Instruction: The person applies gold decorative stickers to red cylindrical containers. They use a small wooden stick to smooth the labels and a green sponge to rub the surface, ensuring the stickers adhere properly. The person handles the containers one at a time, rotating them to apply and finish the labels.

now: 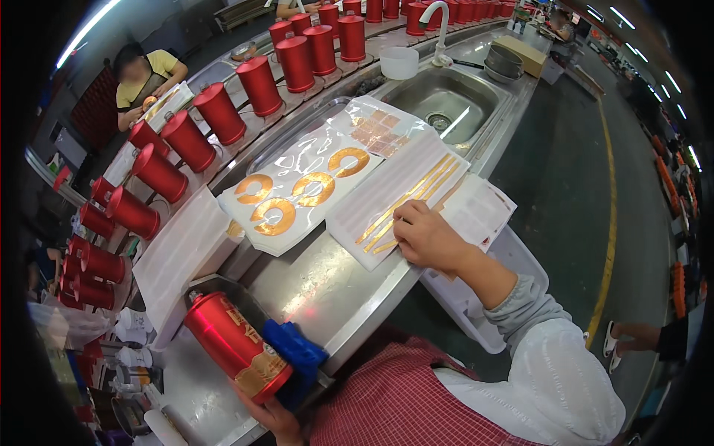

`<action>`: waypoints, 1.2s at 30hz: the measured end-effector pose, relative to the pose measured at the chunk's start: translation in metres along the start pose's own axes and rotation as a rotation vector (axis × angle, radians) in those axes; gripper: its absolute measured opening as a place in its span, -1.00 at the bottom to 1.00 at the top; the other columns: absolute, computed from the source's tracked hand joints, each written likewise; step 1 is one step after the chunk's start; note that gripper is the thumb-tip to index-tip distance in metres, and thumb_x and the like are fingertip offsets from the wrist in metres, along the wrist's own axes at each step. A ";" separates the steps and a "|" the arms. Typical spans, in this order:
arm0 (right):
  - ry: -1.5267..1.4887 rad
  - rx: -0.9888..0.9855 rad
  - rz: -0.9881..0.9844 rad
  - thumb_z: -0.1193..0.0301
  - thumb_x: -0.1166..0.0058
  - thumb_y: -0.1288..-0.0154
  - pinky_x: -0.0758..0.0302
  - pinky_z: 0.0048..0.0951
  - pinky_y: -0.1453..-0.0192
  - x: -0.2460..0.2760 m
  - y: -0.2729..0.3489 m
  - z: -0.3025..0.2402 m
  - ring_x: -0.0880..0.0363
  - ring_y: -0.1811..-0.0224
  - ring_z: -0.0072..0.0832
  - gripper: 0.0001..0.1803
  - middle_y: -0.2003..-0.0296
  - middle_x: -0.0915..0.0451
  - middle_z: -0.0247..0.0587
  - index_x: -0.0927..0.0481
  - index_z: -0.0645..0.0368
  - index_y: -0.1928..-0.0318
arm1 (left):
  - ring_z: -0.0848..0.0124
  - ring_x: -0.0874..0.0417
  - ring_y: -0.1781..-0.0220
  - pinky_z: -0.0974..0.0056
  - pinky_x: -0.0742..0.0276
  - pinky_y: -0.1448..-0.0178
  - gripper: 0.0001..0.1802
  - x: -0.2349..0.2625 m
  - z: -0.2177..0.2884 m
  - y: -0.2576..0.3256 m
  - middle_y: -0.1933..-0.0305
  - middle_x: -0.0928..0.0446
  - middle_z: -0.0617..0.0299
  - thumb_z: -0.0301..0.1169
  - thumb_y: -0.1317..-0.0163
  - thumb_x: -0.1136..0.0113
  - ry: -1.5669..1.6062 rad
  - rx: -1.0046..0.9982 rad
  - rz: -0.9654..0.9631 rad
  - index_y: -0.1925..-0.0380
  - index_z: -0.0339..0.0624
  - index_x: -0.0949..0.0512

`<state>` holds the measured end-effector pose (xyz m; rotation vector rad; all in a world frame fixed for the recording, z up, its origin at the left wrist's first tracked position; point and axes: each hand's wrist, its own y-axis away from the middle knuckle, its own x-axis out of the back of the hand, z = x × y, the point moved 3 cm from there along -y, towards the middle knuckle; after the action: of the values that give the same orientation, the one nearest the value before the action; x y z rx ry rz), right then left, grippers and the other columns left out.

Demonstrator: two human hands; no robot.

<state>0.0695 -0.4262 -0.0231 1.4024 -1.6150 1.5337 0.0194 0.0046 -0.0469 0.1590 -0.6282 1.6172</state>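
On steel counter (327, 286), hands (425, 236) finger glossy gold strips (405, 201), gripping red cylinder (234, 343).

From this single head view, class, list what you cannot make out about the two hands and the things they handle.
- Left hand: mostly hidden beneath the red cylindrical tin with gold label and cut by the lower edge.
- Right hand: fingertips on the white sheet of gold strips; whether they pinch a strip is too small to tell.
- Blue cloth: shape unclear.

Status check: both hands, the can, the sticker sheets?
Left hand grips red can, tilted over blue cloth. Right hand on gold strip sheet. Nothing blocking.
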 end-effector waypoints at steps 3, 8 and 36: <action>-0.013 0.021 0.005 0.49 -0.24 0.06 -0.52 -0.22 0.01 -0.002 -0.003 -0.001 -0.42 -0.06 -0.13 -0.82 0.10 -0.49 -0.11 -0.52 0.19 0.39 | 0.04 -0.09 -0.52 0.05 0.01 -0.51 -0.02 0.001 0.001 0.001 -0.49 -0.07 -0.19 0.22 -0.37 0.14 0.004 0.003 0.009 -0.41 -0.48 0.00; -0.085 0.040 0.010 0.48 -0.24 0.04 -0.46 -0.21 -0.11 0.008 -0.004 0.002 -0.41 -0.09 -0.11 -0.80 0.10 -0.48 -0.10 -0.52 0.21 0.36 | 0.03 -0.08 -0.53 0.04 0.04 -0.52 -0.01 0.000 -0.001 0.001 -0.49 -0.05 -0.20 0.24 -0.36 0.14 0.003 0.005 0.004 -0.41 -0.48 0.00; -0.032 0.207 0.263 0.55 -0.22 0.03 -0.43 -0.14 -0.17 -0.008 -0.026 -0.074 -0.42 -0.18 -0.08 -0.84 -0.01 -0.49 -0.11 -0.53 0.15 0.39 | -0.02 -0.49 -0.09 -0.01 -0.33 -0.22 -0.41 0.024 0.071 -0.014 0.04 -0.51 -0.12 0.05 -0.41 0.13 0.026 -0.429 -0.255 0.18 -0.36 -0.54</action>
<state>0.0745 -0.3503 -0.0020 1.3673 -1.7577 1.8840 0.0111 -0.0082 0.0278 -0.0960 -0.8822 1.2080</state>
